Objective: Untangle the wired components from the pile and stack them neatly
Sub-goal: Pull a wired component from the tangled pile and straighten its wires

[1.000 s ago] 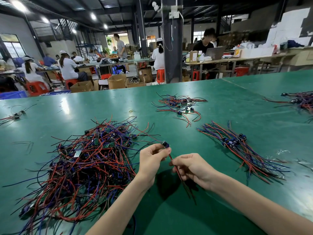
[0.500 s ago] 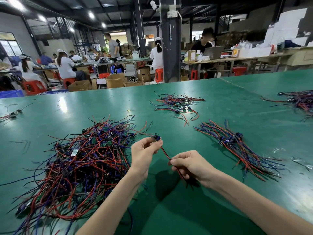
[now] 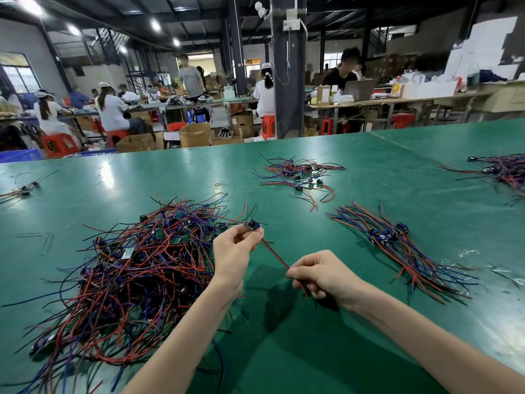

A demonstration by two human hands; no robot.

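Note:
A big tangled pile (image 3: 133, 274) of red, blue and black wired components lies on the green table (image 3: 355, 351) at the left. My left hand (image 3: 234, 255) pinches one wired component (image 3: 253, 224) by its small dark-blue body, just right of the pile. Its red and black wires (image 3: 275, 255) run taut down to my right hand (image 3: 322, 273), which grips them in curled fingers. A neat stack (image 3: 397, 245) of straightened components lies to the right, apart from both hands.
A smaller loose bunch (image 3: 298, 174) of wired parts lies farther back at centre, another bunch (image 3: 502, 172) at the far right edge, a few parts (image 3: 24, 189) at far left. Beyond the table stand a dark pillar (image 3: 288, 81), seated workers, cardboard boxes and red stools.
Both hands have lifted slightly away from me with the component. My right hand has slid down along the wires, which now run straight between the two hands.

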